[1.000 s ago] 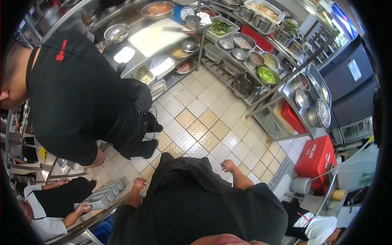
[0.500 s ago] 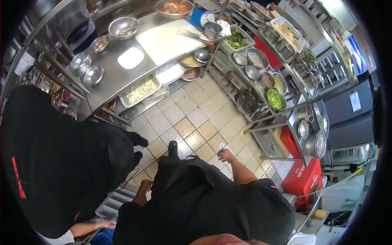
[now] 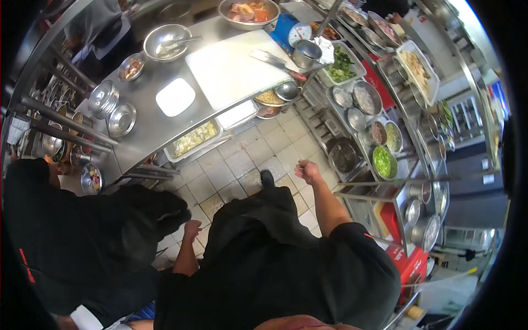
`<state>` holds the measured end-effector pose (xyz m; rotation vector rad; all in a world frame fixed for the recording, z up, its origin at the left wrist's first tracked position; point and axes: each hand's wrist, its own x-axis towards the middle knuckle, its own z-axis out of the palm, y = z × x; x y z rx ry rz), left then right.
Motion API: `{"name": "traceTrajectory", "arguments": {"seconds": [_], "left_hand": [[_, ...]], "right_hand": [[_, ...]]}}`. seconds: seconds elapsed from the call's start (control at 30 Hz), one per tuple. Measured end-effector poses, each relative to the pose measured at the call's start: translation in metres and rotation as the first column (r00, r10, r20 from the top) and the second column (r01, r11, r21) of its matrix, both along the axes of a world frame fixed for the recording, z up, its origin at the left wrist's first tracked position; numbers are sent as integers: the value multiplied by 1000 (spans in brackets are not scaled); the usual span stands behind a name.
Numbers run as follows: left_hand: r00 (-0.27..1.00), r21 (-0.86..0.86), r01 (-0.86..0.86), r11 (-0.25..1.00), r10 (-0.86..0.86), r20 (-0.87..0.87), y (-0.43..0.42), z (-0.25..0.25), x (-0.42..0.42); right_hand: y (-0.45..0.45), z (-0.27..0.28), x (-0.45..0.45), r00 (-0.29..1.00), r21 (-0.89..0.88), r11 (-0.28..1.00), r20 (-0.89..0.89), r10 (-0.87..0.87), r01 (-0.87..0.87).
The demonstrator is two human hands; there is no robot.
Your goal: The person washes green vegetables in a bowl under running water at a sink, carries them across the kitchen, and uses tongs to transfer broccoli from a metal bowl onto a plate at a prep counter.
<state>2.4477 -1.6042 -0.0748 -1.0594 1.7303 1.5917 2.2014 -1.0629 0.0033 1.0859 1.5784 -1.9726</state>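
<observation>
My left hand [image 3: 192, 229] hangs low over the tiled floor beside the black apron, its fingers curled, and I cannot make out anything in it. Out in front of my body, my right hand [image 3: 307, 170] is loosely closed above the tiles, with nothing visible in it. Ahead on the steel counter [image 3: 143, 132] lie a white cutting board [image 3: 236, 66], a knife [image 3: 275, 61] with a red-marked handle and a white square plate [image 3: 176, 97]. Neither hand touches them.
A co-worker in black [image 3: 88, 242] stands at the left. Metal bowls [image 3: 122, 120] sit on the counter. On the right, a rack holds a bowl of chopped greens [image 3: 383, 162] and a tray [image 3: 418, 71]. A red cooler [image 3: 404, 264] stands below the rack.
The view has moved forward, bringing the counter and rack nearer. The co-worker in black has shifted to the lower left of the view. Both my hands have swung at my sides.
</observation>
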Motion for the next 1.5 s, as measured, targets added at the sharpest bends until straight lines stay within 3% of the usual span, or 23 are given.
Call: {"name": "traceTrajectory", "arguments": {"seconds": [0.1,0.23,0.37,0.4,0.5,0.53,0.73,0.83,0.87,0.97,1.0,1.03,1.07,1.1,1.13,1.17,1.2,1.23,1.27,1.33,1.37,1.4,1.5], "left_hand": [[988,36,-157,987,157,2,1,-6,4],[896,-197,-378,905,411,170,64,54,3],[923,-273,-268,924,327,203,138,91,12],[895,-597,175,783,-380,-236,131,28,69],[987,-425,-148,893,109,-114,191,70,39],[975,-453,-126,882,25,-222,202,69,39],[936,-424,-336,841,348,-52,272,65,22],[906,-412,-378,829,422,18,300,110,-12],[911,-441,-353,825,411,40,309,120,-16],[825,-397,-507,765,565,35,337,114,-4],[852,-442,-485,755,521,-44,349,103,7],[878,-481,-459,747,464,-118,359,78,29],[904,-510,-424,749,389,-179,368,64,49],[967,-611,247,752,-228,111,362,63,57],[932,-331,-361,872,351,-93,386,47,77],[541,11,-840,543,839,-54,403,27,89],[883,-398,-469,789,423,-201,409,39,93],[983,-760,-24,650,-121,-135,407,48,95],[931,-813,-29,581,-280,-234,410,14,124],[895,-419,-433,798,436,-95,421,35,105],[708,-233,-666,709,699,101,423,51,92],[736,-276,-630,726,671,85,423,78,70],[820,-377,-521,766,572,27,411,120,36]], "right_hand": [[7,-30,-99,999,-128,990,8,-51,51],[-3,-41,-218,996,-205,975,36,-84,90],[6,-106,-317,994,-432,896,77,-77,103],[5,-110,-334,995,-458,884,85,-60,93],[-4,-106,-366,971,-368,912,214,-109,183],[-3,-109,-374,969,-394,899,221,-110,192],[9,-135,-402,950,-371,897,280,-138,239],[31,-166,-416,974,-289,936,166,-156,199],[52,-192,-427,1000,-408,913,26,-9,19],[38,-146,-416,923,125,990,-385,-18,71],[34,-137,-422,887,-370,920,-459,-58,-131],[41,-138,-436,857,-734,592,-497,-137,-331],[54,-156,-440,673,-444,753,-740,-2,-486],[67,-177,-446,459,-110,862,-876,151,-494],[64,-161,-439,623,-320,841,-782,26,-437],[59,-141,-431,758,-517,794,-643,-113,-320],[56,-136,-428,807,-612,758,-553,-205,-226],[55,-131,-425,839,-692,711,-455,-299,-122],[58,-146,-430,822,-701,689,-495,-282,-185],[54,-122,-421,826,-723,646,-503,-253,-243],[47,-106,-417,830,-739,616,-504,-237,-273],[42,-94,-415,885,-803,571,-379,-269,-170],[40,-96,-400,758,-296,909,-651,33,-293]]}}
